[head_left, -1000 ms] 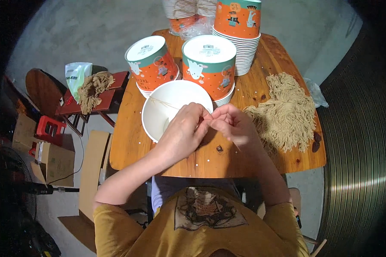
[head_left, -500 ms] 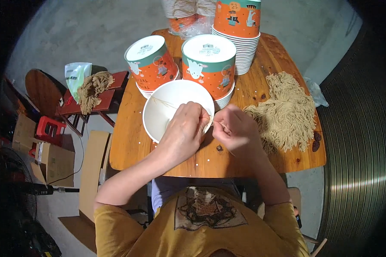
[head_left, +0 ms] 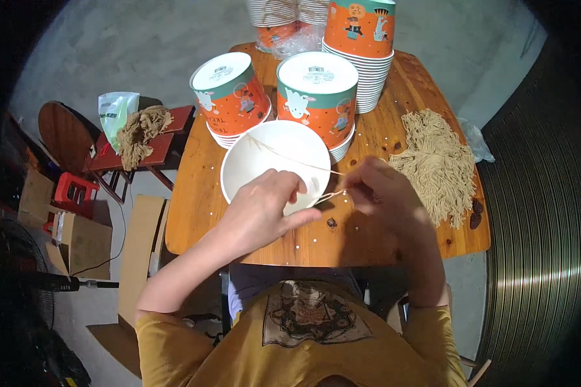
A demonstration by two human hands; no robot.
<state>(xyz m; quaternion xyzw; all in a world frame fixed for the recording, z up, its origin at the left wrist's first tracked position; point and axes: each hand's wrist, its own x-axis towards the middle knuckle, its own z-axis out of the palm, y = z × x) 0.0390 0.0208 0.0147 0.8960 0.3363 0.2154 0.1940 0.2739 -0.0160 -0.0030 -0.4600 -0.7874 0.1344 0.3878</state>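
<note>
A white paper bucket (head_left: 241,169) lies on the table with its mouth turned toward me. Tan string (head_left: 295,160) runs across its inside and out past the right rim, where a loop stretches to my right hand (head_left: 390,193). The fingers of that hand are closed in a pinch on the string. My left hand (head_left: 255,205) hovers over the bucket's near right rim, thumb stretched out and apart from the bent fingers, with nothing visible gripped. Whether it touches the rim, I cannot tell.
Upturned orange-and-green bucket stacks (head_left: 316,80) stand behind, with a taller stack (head_left: 358,39) at the back right. A heap of tan strings (head_left: 436,168) lies on the right of the wooden table (head_left: 200,219). More string (head_left: 142,132) hangs on a red stool at left.
My right hand has moved right and away from the rim, drawing the string out. My left hand has let go at the rim and its thumb has spread. The bucket has shifted slightly right.
</note>
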